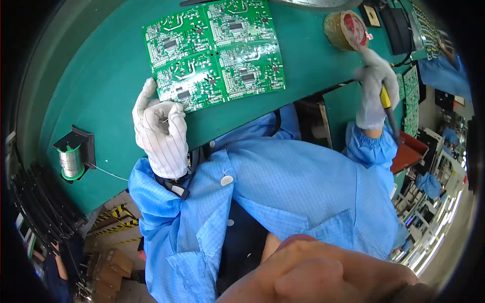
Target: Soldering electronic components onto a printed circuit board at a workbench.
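Note:
A green circuit board panel (218, 54), made of several joined boards, lies on the green bench mat. At its near left corner is my left hand (160, 126) in a white striped glove, index finger touching the edge. Its other fingers are curled together, with a thin glint of what looks like solder wire between them. My right hand (375, 86), gloved and partly smeared by motion, grips a soldering iron (386, 98) with a yellow and black handle. Its tip is hard to make out beside a round brown pot (335, 31) with red inside.
A solder spool (71, 162) stands on a black holder at the left; its wire runs toward my left sleeve. More green boards (411, 96) and a red tray (408, 152) are right of my right hand. A black case (396, 30) stands at the far right.

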`<move>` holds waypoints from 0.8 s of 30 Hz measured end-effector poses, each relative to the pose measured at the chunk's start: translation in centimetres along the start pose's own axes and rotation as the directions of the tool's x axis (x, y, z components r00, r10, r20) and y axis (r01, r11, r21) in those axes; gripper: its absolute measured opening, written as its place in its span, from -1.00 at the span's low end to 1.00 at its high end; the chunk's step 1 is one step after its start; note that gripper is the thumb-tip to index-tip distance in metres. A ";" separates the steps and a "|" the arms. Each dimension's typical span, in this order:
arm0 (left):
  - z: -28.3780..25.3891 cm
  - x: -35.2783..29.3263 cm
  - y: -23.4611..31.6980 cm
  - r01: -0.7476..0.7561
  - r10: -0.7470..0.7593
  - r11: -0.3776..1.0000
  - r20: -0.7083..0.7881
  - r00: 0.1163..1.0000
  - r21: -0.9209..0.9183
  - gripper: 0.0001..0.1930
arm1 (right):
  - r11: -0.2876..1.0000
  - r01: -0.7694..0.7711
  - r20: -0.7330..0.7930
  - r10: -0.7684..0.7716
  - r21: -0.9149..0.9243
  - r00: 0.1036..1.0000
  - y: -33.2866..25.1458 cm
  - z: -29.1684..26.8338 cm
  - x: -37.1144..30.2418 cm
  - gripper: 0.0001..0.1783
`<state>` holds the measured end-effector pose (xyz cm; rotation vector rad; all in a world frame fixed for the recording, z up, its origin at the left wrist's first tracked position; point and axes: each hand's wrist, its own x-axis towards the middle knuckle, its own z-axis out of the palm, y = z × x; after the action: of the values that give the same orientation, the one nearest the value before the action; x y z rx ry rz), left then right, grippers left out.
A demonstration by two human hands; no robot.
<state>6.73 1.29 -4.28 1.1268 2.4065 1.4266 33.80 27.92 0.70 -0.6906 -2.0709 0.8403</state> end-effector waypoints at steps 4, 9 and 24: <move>0.1 0.1 0.1 -0.045 0.046 0.999 -0.024 0.999 0.023 -0.97 | 0.890 -0.430 0.565 0.279 0.151 0.776 -3.5 3.4 2.3 -0.70; -0.2 0.1 0.0 -0.066 0.066 0.997 -0.008 0.998 0.049 -0.96 | 0.988 0.121 0.628 -0.154 0.095 0.763 -3.4 6.8 4.4 -0.73; -0.2 0.3 0.3 -0.031 0.032 0.997 -0.005 0.999 0.068 -0.97 | 0.970 0.015 0.678 -0.180 0.242 0.713 -1.9 7.1 6.1 -0.74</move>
<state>6.59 1.47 -3.81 1.1826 2.4700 1.3683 24.28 28.66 1.56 -0.1164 -2.5817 1.4027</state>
